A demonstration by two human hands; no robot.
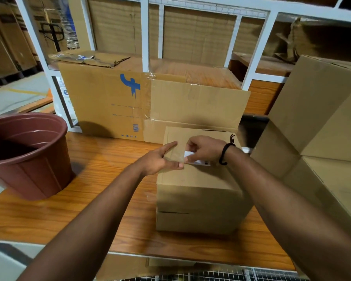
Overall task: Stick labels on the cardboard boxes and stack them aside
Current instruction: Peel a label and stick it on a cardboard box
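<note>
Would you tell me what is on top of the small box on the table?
The right hand pinches a white label over the box top; the left hand rests flat beside it. The right hand hides much of the label.

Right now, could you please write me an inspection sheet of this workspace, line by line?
Surface: orange-brown wooden table; the boxes and the bin stand on it.
Job's things: small brown cardboard box upright at centre; white paper label over its top, not visibly stuck flat.
Clutter: dark red plastic bin at left; flattened cardboard sheet with blue print standing behind; large plain cardboard boxes at right.
Grippers: left hand rests open on the box top; right hand, with black wristband, pinches the label.
Cables: nothing seen.
Surroundings: white metal rack holding more cardboard.
</note>
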